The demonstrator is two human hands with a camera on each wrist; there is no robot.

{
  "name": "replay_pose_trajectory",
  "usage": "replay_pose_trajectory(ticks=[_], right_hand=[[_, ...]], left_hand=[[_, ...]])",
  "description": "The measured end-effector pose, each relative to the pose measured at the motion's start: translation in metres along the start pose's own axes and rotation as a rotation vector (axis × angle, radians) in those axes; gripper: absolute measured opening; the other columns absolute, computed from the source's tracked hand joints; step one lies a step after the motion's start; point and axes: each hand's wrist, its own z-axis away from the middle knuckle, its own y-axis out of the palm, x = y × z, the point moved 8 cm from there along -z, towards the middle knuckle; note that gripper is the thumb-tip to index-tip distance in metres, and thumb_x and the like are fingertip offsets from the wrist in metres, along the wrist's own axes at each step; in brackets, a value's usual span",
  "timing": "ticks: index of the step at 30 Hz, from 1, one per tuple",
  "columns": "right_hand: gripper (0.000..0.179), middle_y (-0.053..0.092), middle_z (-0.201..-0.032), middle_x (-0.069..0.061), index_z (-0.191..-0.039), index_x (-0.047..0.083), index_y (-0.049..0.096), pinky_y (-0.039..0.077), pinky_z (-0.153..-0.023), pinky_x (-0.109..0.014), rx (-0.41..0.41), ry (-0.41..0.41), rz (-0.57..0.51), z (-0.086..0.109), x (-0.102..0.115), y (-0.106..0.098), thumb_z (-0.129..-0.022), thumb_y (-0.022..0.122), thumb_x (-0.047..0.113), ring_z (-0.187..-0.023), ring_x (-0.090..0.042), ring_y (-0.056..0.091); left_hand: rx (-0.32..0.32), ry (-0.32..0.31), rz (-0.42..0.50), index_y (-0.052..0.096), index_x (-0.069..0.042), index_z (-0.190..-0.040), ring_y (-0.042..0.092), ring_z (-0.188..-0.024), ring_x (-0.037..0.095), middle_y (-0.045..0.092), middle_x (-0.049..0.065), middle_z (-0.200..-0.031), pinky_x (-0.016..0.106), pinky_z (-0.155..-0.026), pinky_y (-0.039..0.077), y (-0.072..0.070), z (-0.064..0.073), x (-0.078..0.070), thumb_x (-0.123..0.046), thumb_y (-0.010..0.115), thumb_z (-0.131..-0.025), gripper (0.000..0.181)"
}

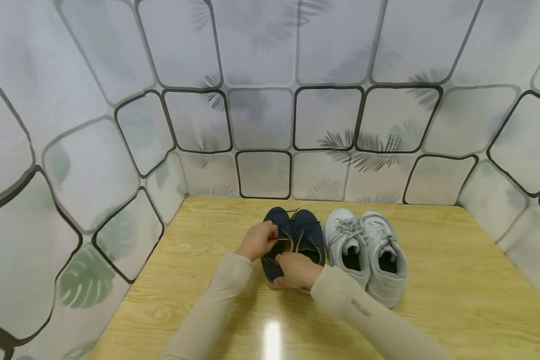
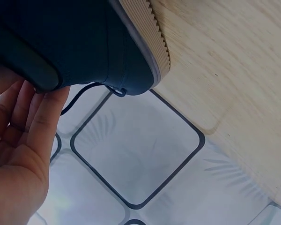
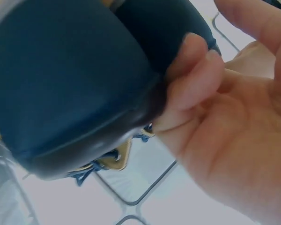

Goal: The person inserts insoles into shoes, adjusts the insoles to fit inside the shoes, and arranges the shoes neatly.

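Observation:
A pair of navy lace-up shoes stands side by side on the wooden table, toes toward the back wall. My left hand [image 1: 257,241] is at the left side of the left navy shoe [image 1: 271,270]. In the left wrist view its thumb and fingers pinch the collar edge of that shoe [image 2: 84,42], and a dark lace [image 2: 79,97] hangs loose. My right hand [image 1: 297,270] reaches over the same shoe's heel and opening. The right wrist view has its fingers touching the collar, thumb spread apart. Part of the right navy shoe [image 1: 307,225] is hidden behind my right hand.
A pair of white lace-up sneakers [image 1: 384,255] stands just right of the navy pair, near my right sleeve [image 1: 342,295]. The yellow wooden table [image 1: 454,280] is bounded by patterned wall covering [image 1: 265,175] at the back and on both sides.

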Motion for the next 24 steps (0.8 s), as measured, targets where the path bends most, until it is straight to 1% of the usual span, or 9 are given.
replay_pose_trajectory(ticks=[5, 8, 12, 15, 17, 18, 20, 22, 24], right_hand=[[0.048, 0.056, -0.13, -0.017, -0.131, -0.001, 0.053, 0.045, -0.096, -0.044, -0.088, -0.083, -0.156, 0.013, 0.0, -0.006, -0.091, 0.067, 0.021, -0.118, -0.032, 0.055], [0.05, 0.051, -0.134, -0.02, -0.134, -0.003, 0.049, 0.043, -0.098, -0.046, -0.128, -0.125, -0.189, 0.019, 0.001, -0.004, -0.092, 0.065, 0.018, -0.121, -0.035, 0.051], [0.049, 0.046, -0.14, -0.02, -0.138, -0.001, 0.046, 0.041, -0.101, -0.047, -0.156, -0.14, -0.215, 0.025, 0.0, -0.001, -0.095, 0.062, 0.017, -0.127, -0.035, 0.046], [0.043, 0.044, -0.141, -0.02, -0.138, 0.001, 0.047, 0.04, -0.101, -0.048, -0.192, -0.159, -0.248, 0.032, -0.001, -0.004, -0.097, 0.057, 0.012, -0.128, -0.037, 0.044], [0.038, 0.046, -0.139, -0.02, -0.135, 0.0, 0.05, 0.041, -0.099, -0.049, -0.242, -0.185, -0.264, 0.039, 0.0, -0.009, -0.098, 0.054, 0.008, -0.126, -0.037, 0.045], [0.035, 0.048, -0.137, -0.02, -0.133, 0.0, 0.052, 0.042, -0.098, -0.049, -0.277, -0.198, -0.275, 0.043, -0.001, -0.012, -0.098, 0.052, 0.007, -0.125, -0.037, 0.046], [0.029, 0.055, -0.129, -0.018, -0.126, -0.001, 0.058, 0.045, -0.094, -0.047, -0.398, -0.235, -0.263, 0.053, -0.003, -0.022, -0.098, 0.053, 0.006, -0.118, -0.034, 0.052], [0.023, 0.061, -0.119, -0.015, -0.117, -0.001, 0.063, 0.048, -0.089, -0.044, -0.555, -0.253, -0.227, 0.064, -0.009, -0.034, -0.096, 0.056, 0.006, -0.109, -0.03, 0.056], [0.017, 0.064, -0.109, -0.011, -0.108, 0.001, 0.067, 0.05, -0.083, -0.041, -0.726, -0.236, -0.157, 0.076, -0.019, -0.047, -0.094, 0.06, 0.007, -0.101, -0.027, 0.06]], left_hand=[[-0.046, -0.01, -0.015, 0.06, -0.012, -0.075, 0.056, -0.067, 0.017, 0.053, 0.0, -0.076, 0.03, -0.062, 0.049, -0.003, 0.002, 0.002, -0.004, 0.076, -0.081, 0.018], [-0.067, -0.017, -0.03, 0.06, -0.012, -0.075, 0.054, -0.066, 0.016, 0.051, 0.0, -0.076, 0.03, -0.061, 0.048, -0.003, 0.004, 0.003, -0.004, 0.075, -0.081, 0.018], [-0.086, -0.011, -0.05, 0.059, -0.01, -0.079, 0.051, -0.066, 0.016, 0.049, 0.001, -0.077, 0.03, -0.06, 0.046, -0.004, 0.008, 0.0, -0.003, 0.073, -0.082, 0.016], [-0.096, -0.023, -0.06, 0.059, -0.009, -0.082, 0.05, -0.069, 0.017, 0.048, 0.002, -0.08, 0.031, -0.062, 0.046, -0.005, 0.01, -0.003, -0.002, 0.069, -0.085, 0.012], [-0.103, -0.045, -0.064, 0.061, -0.007, -0.084, 0.052, -0.072, 0.019, 0.049, 0.003, -0.082, 0.032, -0.063, 0.047, -0.007, 0.012, -0.004, -0.002, 0.068, -0.086, 0.009], [-0.109, -0.061, -0.068, 0.061, -0.007, -0.085, 0.052, -0.074, 0.02, 0.049, 0.004, -0.083, 0.033, -0.064, 0.048, -0.008, 0.013, -0.005, -0.003, 0.067, -0.087, 0.007], [-0.11, -0.097, -0.087, 0.063, -0.006, -0.088, 0.054, -0.078, 0.022, 0.05, 0.006, -0.086, 0.034, -0.066, 0.05, -0.01, 0.015, -0.009, -0.006, 0.067, -0.088, 0.004], [-0.125, -0.115, -0.115, 0.064, -0.005, -0.091, 0.055, -0.081, 0.024, 0.052, 0.008, -0.088, 0.036, -0.068, 0.05, -0.014, 0.018, -0.015, -0.011, 0.067, -0.089, 0.007], [-0.136, -0.116, -0.15, 0.065, -0.004, -0.097, 0.055, -0.085, 0.026, 0.053, 0.01, -0.093, 0.038, -0.071, 0.05, -0.018, 0.02, -0.024, -0.016, 0.066, -0.091, 0.013]])
